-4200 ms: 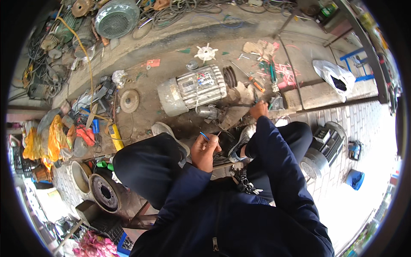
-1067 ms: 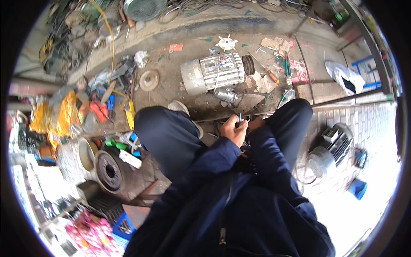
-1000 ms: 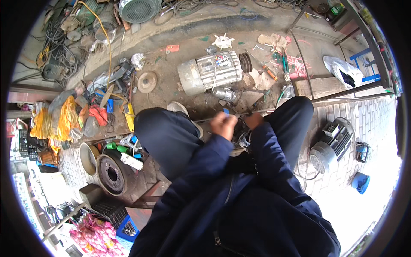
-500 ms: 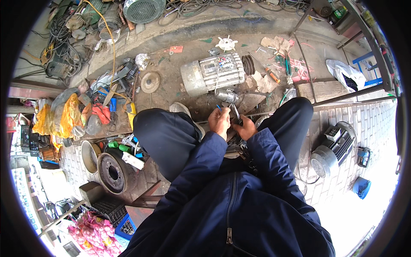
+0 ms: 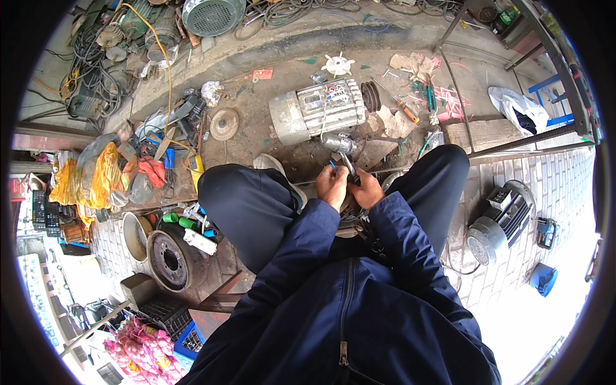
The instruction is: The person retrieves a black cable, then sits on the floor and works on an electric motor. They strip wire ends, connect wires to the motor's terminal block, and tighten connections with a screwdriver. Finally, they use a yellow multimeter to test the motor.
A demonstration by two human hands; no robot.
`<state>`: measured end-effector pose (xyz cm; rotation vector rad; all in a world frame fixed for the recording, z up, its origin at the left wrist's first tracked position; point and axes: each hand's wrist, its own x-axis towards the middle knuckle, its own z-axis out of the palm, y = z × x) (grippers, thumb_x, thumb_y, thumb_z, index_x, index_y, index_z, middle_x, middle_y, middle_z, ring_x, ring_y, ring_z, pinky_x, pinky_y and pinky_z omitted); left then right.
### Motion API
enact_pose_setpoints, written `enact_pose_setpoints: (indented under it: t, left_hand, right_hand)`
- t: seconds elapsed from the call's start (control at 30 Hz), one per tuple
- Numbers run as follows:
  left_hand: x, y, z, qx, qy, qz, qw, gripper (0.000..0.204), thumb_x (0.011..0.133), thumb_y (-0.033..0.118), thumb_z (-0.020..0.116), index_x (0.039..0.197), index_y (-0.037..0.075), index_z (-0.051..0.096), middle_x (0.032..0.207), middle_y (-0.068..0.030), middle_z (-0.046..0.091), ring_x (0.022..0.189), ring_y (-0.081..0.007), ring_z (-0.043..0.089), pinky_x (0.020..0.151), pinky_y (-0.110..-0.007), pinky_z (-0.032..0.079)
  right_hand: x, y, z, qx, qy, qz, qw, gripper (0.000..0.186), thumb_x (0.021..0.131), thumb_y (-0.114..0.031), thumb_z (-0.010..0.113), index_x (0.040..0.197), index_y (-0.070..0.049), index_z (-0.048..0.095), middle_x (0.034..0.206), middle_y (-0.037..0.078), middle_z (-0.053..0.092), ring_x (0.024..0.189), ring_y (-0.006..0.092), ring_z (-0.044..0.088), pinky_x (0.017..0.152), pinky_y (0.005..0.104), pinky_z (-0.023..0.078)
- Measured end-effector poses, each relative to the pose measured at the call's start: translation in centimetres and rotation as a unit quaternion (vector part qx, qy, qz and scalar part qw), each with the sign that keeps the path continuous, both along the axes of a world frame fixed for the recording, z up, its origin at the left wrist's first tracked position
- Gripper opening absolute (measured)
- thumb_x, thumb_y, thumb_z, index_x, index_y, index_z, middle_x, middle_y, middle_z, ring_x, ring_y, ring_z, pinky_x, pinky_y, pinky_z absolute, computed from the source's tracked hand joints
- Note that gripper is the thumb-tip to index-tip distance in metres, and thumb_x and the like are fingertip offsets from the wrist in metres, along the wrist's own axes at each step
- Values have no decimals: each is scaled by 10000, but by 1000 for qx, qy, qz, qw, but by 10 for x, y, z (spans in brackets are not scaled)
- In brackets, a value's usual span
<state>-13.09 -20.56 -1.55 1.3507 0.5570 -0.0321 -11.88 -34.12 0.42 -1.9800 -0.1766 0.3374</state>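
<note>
Between my knees, my two hands meet just in front of an electric motor (image 5: 327, 108). My left hand (image 5: 331, 187) is closed, with the tip of a thin blue piece (image 5: 333, 165), perhaps wire, showing above its fingers. My right hand (image 5: 367, 191) is closed around the lower part of a shiny metal tool (image 5: 348, 165) that looks like pliers. The tool points away from me toward a small silver cylinder (image 5: 339, 142) lying against the motor. My fingers hide the tool's handles and most of the blue piece.
Right of the motor lie a screwdriver (image 5: 409, 113) and torn cardboard (image 5: 391, 123). A white fan (image 5: 338, 65) lies beyond it, a round disc (image 5: 224, 124) to its left. Another motor (image 5: 500, 221) stands on paving at right. Plastic bags (image 5: 106, 174) and a rusty wheel (image 5: 172, 259) are at left.
Both hands stay together at the metal tool. My left hand has shifted slightly toward my right hand, and the blue tip has moved a little to the right and down.
</note>
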Motion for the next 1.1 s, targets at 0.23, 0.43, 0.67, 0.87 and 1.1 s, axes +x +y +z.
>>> enact_pose_setpoints:
  t: [0.23,0.43,0.67,0.87,1.1]
  left_hand:
    - [1,-3,-12,171,-37,17,984,192,975,149,683,842,21,632,718,5,595,627,-94,530,567,-308,430]
    - [1,-16,-12,337,12,20,941,236,899,186,700,819,-26,631,744,-211,671,686,-303,645,687,-431,505]
    - [-9,-14,-34,345,69,32,935,267,859,253,699,841,-12,669,810,-247,699,759,-383,687,743,-459,526]
    - [-12,-6,-22,317,82,24,945,232,870,204,707,821,-20,672,751,-155,697,706,-241,647,687,-396,512]
    - [-28,10,48,122,-64,63,988,127,919,125,725,828,58,669,672,44,544,577,-44,460,528,-251,358]
  right_hand:
    - [2,12,-1,-104,55,-35,992,411,886,-301,717,1178,-15,677,1055,289,718,1044,423,711,875,488,555]
    - [15,25,-31,-264,222,-81,935,483,882,-469,695,1107,-46,761,1140,239,738,1112,430,698,951,481,562]
    - [15,29,-51,-279,253,-74,923,438,849,-437,726,990,-28,800,1088,248,746,1070,411,721,927,477,571]
    - [15,33,-101,-267,264,-23,926,489,842,-436,727,1100,-23,773,1172,273,719,1117,404,703,960,470,562]
    - [2,19,-155,-290,20,-136,947,358,790,-225,740,1047,23,742,953,221,750,816,323,735,776,437,590]
